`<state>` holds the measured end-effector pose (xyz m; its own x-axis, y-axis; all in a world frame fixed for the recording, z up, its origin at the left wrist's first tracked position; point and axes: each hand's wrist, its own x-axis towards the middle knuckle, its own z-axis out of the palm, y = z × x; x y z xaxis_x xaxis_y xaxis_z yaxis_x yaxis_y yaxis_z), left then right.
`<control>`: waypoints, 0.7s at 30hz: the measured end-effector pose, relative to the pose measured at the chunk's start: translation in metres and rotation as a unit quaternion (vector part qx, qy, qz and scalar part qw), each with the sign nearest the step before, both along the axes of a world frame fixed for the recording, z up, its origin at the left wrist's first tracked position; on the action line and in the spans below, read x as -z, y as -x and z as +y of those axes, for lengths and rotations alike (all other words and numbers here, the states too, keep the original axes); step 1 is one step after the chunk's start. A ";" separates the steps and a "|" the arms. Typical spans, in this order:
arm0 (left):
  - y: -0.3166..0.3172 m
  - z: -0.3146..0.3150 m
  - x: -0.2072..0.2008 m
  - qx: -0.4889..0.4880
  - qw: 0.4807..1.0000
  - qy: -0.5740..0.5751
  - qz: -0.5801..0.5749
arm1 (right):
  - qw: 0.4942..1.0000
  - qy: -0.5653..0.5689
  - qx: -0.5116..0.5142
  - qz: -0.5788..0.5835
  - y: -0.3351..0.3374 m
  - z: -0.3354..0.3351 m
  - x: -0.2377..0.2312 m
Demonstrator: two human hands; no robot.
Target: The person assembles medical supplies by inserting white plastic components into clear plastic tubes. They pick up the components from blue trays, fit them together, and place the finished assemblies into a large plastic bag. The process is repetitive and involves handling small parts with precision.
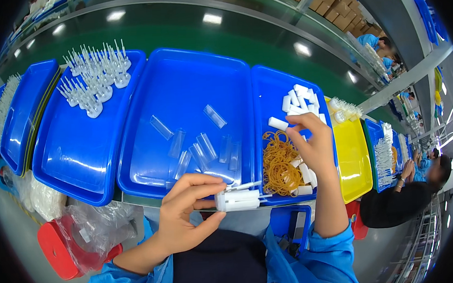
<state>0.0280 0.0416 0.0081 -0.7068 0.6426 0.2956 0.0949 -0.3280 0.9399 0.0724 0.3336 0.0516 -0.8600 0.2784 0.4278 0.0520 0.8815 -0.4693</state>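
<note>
My left hand (pixel 186 211) is closed on a white plastic part with prongs (pixel 240 199), held sideways by its base. White sleeves sit around some of its prongs, and thin bare tips point to the right. Over the right-hand blue tray, my right hand (pixel 312 136) pinches a small white cylinder (pixel 278 123) between thumb and forefinger. Behind those fingers lies a pile of similar white cylinders (pixel 299 99). Below them is a heap of yellow-brown rubber bands (pixel 280 167), with more white cylinders along its right side.
Several clear plastic pieces (pixel 201 148) lie in the middle blue tray (pixel 181 71). Pronged white parts (pixel 98 76) stand in the blue tray to the left. A yellow tray (pixel 354 170) is at right. Red stools (pixel 62 255) flank me; another person (pixel 401 203) sits far right.
</note>
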 end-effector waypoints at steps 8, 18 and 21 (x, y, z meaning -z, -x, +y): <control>0.006 -0.007 0.004 0.037 0.996 -0.067 -0.046 | 0.994 0.099 0.018 -0.051 0.011 0.030 0.030; 0.009 -0.005 0.009 0.026 0.998 -0.044 -0.025 | 0.926 0.374 -0.041 0.039 -0.051 -0.063 -0.007; 0.007 -0.003 0.009 0.014 0.998 -0.053 -0.005 | 0.880 0.470 -0.036 0.061 -0.059 -0.076 -0.004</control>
